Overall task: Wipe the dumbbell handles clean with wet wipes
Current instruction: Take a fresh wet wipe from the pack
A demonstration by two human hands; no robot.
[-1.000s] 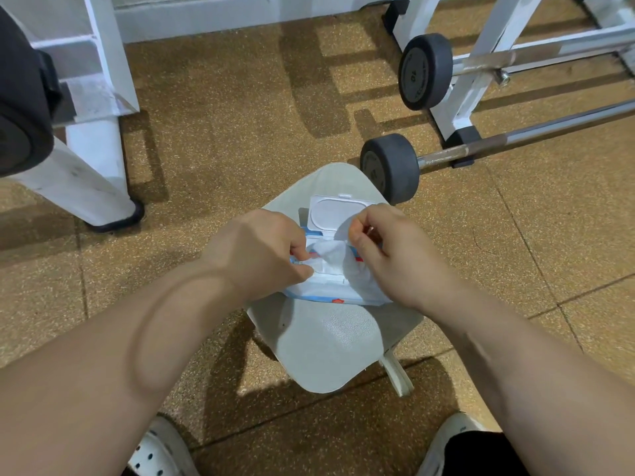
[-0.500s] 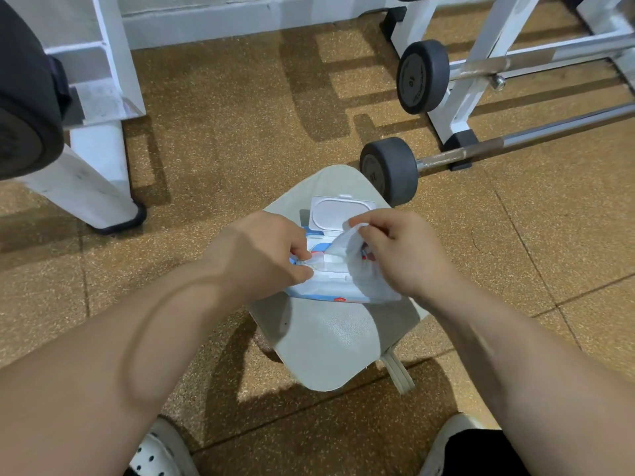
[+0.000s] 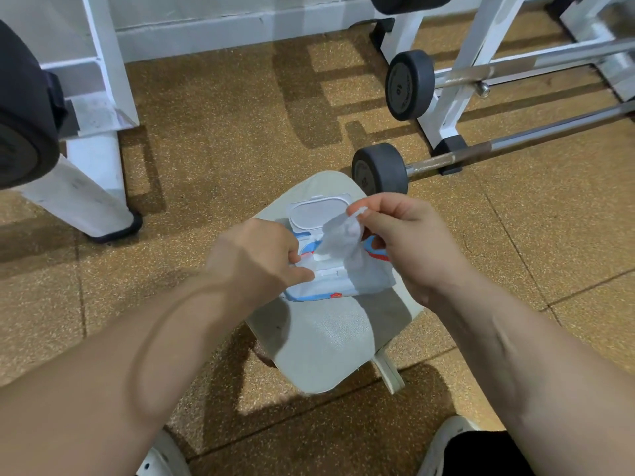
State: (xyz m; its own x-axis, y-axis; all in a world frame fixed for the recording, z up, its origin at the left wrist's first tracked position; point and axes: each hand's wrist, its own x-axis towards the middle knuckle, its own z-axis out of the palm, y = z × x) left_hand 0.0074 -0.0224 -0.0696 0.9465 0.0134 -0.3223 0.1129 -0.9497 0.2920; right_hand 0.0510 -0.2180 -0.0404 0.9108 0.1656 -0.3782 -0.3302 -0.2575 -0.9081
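A blue and white pack of wet wipes lies on a grey stool seat, its white lid flipped open. My left hand holds the pack down by its left side, fingers curled on it. My right hand pinches a white wet wipe and lifts it partly out of the pack's opening. A long bar with a black weight lies on the floor just beyond the stool, its metal handle running to the right. A second weighted bar rests on a white rack.
A white rack frame stands at the back right. Another white stand leg and a large black weight plate are at the left. The floor is brown speckled tile. My shoes show at the bottom edge.
My right hand has risen and drawn the wipe further up out of the pack. My left hand has stayed on the pack.
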